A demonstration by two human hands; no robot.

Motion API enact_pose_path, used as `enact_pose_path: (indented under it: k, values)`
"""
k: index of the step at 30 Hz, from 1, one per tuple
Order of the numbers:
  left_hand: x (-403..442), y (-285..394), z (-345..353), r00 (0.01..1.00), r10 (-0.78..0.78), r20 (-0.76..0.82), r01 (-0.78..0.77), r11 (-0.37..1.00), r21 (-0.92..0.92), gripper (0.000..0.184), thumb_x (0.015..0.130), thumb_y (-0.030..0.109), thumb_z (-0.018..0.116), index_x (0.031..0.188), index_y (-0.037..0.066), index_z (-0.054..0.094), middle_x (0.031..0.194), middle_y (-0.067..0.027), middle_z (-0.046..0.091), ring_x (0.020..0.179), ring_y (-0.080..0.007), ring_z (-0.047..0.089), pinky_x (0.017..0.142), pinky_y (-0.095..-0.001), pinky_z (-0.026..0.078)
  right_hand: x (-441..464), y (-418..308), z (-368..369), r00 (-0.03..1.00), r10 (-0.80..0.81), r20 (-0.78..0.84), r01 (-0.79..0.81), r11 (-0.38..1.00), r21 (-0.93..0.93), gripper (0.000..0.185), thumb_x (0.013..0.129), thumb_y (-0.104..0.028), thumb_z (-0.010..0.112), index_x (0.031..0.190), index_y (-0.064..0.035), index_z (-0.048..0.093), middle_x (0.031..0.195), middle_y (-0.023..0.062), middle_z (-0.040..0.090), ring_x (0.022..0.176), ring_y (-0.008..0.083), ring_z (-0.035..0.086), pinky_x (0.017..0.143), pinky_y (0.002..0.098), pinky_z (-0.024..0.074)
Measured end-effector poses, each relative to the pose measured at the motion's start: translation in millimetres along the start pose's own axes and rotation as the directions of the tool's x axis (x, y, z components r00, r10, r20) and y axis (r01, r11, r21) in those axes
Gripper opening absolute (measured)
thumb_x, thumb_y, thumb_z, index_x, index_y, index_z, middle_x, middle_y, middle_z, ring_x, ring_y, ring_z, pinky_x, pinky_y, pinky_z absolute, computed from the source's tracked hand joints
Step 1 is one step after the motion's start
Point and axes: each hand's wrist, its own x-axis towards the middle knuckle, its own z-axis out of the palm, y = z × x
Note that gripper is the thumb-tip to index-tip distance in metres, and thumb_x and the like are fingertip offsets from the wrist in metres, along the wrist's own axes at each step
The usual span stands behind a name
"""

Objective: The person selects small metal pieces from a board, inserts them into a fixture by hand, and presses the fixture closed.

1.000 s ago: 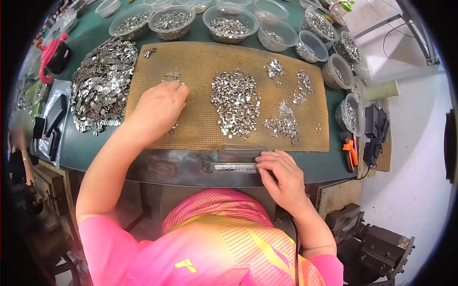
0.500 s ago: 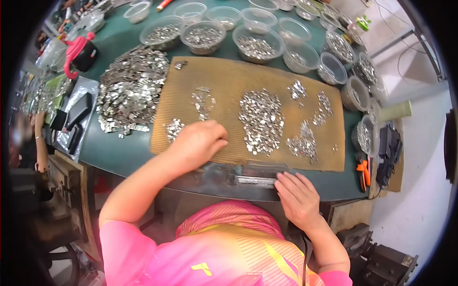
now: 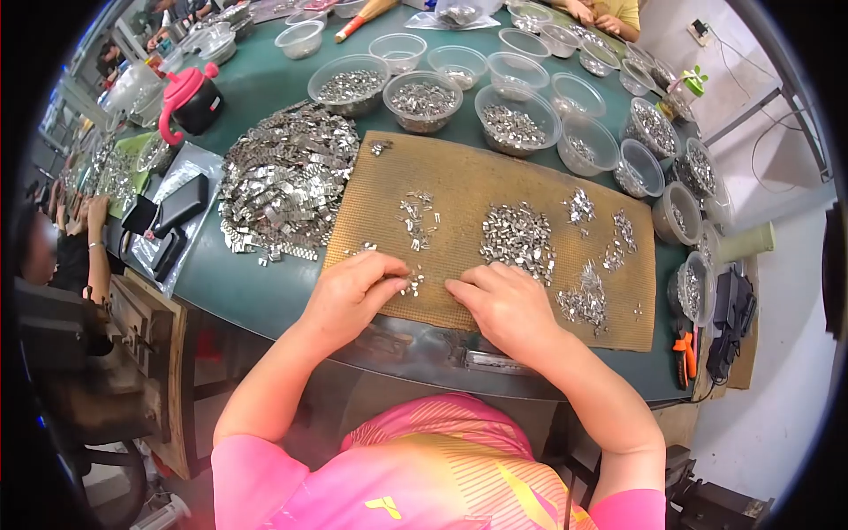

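My left hand point(image 3: 349, 296) is over the lower left of the ribbed brown mat point(image 3: 415, 168), thumb and forefinger drawn together beside a few small metal pieces point(image 3: 413, 281). Whatever lies between those fingertips is too small to make out. Just below the main heap of shiny metal pieces point(image 3: 519, 240), my right hand point(image 3: 508, 305) rests on the mat with curled fingers. Its thumb and forefinger come together, and I cannot see what they hold. Under its wrist, at the table edge, sits a narrow metal channel point(image 3: 493, 360), partly covered.
A large pile of linked metal strips point(image 3: 284, 185) lies left of the mat. Clear plastic bowls point(image 3: 517, 119) of metal parts line the back and right. A pink-lidded black jug point(image 3: 193, 102) and orange-handled pliers point(image 3: 684, 353) flank the table. Other people sit at the left and far side.
My right hand has left the metal channel and moved up and left onto the mat. My left hand now sits lower on the mat, beside loose pieces. The camera view has shifted.
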Motion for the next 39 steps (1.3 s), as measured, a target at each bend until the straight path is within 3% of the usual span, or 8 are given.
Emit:
enact_pose_path:
  k: [7, 11, 17, 22, 26, 29, 32, 39]
  values:
    - [-15, -2, -10, 0.965, -0.254, 0.067, 0.26, 0.958, -0.117, 0.016, 0.09, 0.012, 0.084, 0.101, 0.004, 0.074, 0.092, -0.0095, 0.076, 0.082, -0.0258, 0.074, 0.071, -0.0363, 0.058, 17, -3, 4, 0.993, -0.09, 0.078, 0.101, 0.984, -0.15, 0.009, 0.083, -0.012, 0.069, 0.09, -0.0103, 0.064, 0.089, 0.0041, 0.059, 0.089, 0.024, 0.063, 0.077, 0.0394, 0.0496]
    - [-9, -4, 0, 0.997, -0.08, -0.016, 0.078, 0.992, -0.098, 0.014, 0.09, 0.01, 0.083, 0.1, 0.005, 0.076, 0.093, -0.01, 0.076, 0.083, -0.0259, 0.074, 0.072, -0.036, 0.058, 13, -6, -4, 0.999, -0.03, 0.028, 0.033, 0.995, -0.096, 0.011, 0.084, -0.008, 0.071, 0.092, -0.0089, 0.064, 0.086, 0.0061, 0.061, 0.085, 0.0265, 0.065, 0.076, 0.0399, 0.0515]
    - [-6, 1, 17, 0.997, 0.065, -0.049, -0.07, 0.992, -0.102, 0.014, 0.091, 0.007, 0.081, 0.104, 0.004, 0.077, 0.092, -0.011, 0.074, 0.083, -0.0283, 0.072, 0.072, -0.0381, 0.057, -33, 2, -37, 0.962, 0.273, 0.001, -0.266, 0.938, 0.222, 0.011, 0.095, -0.005, 0.072, 0.106, -0.0051, 0.071, 0.095, 0.0125, 0.073, 0.09, 0.0343, 0.072, 0.078, 0.0422, 0.0569]
    - [-9, 16, 27, 0.998, -0.054, 0.012, 0.055, 0.987, -0.154, 0.018, 0.093, 0.006, 0.078, 0.111, 0.004, 0.077, 0.094, -0.0111, 0.075, 0.085, -0.0271, 0.074, 0.074, -0.0365, 0.057, -83, 2, -66, 0.895, 0.424, 0.138, -0.445, 0.847, 0.289, 0.011, 0.097, -0.006, 0.07, 0.108, -0.0068, 0.07, 0.097, 0.0126, 0.073, 0.091, 0.0369, 0.072, 0.076, 0.046, 0.0574]
    - [-8, 30, 33, 0.978, -0.159, 0.131, 0.184, 0.963, -0.199, 0.017, 0.093, 0.006, 0.078, 0.11, 0.005, 0.077, 0.093, -0.0108, 0.075, 0.083, -0.0273, 0.074, 0.073, -0.0353, 0.057, -105, -14, -69, 0.912, 0.405, 0.07, -0.41, 0.889, 0.204, 0.012, 0.095, -0.01, 0.076, 0.106, -0.0076, 0.071, 0.094, 0.0107, 0.074, 0.086, 0.0327, 0.072, 0.076, 0.0429, 0.0562]
    - [-8, 26, 44, 0.992, 0.093, 0.084, -0.077, 0.98, -0.183, 0.016, 0.091, 0.001, 0.079, 0.107, 0.003, 0.076, 0.095, -0.0091, 0.073, 0.077, -0.0188, 0.07, 0.068, -0.0307, 0.055, -111, -21, -61, 0.942, 0.325, -0.081, -0.315, 0.942, 0.117, 0.015, 0.092, -0.007, 0.078, 0.105, -0.0065, 0.071, 0.094, 0.0091, 0.074, 0.085, 0.0311, 0.071, 0.082, 0.0429, 0.0567]
    - [-5, 37, 52, 0.986, 0.16, 0.049, -0.155, 0.983, -0.099, 0.014, 0.089, 0.0, 0.08, 0.1, 0.003, 0.074, 0.094, -0.0095, 0.072, 0.081, -0.0238, 0.069, 0.071, -0.0348, 0.054, -117, -25, -51, 0.948, 0.29, -0.129, -0.282, 0.956, 0.08, 0.015, 0.091, -0.005, 0.077, 0.105, -0.0057, 0.07, 0.097, 0.0085, 0.073, 0.091, 0.0311, 0.071, 0.091, 0.0458, 0.057]
    - [-11, 48, 67, 0.985, 0.152, 0.085, -0.136, 0.976, -0.173, 0.014, 0.09, -0.001, 0.077, 0.102, 0.003, 0.073, 0.095, -0.0115, 0.073, 0.086, -0.0292, 0.07, 0.074, -0.0382, 0.054, -122, -32, -41, 0.939, 0.327, -0.108, -0.314, 0.942, 0.119, 0.019, 0.09, -0.001, 0.076, 0.107, -0.0054, 0.069, 0.111, 0.0087, 0.074, 0.105, 0.0293, 0.072, 0.105, 0.0498, 0.0546]
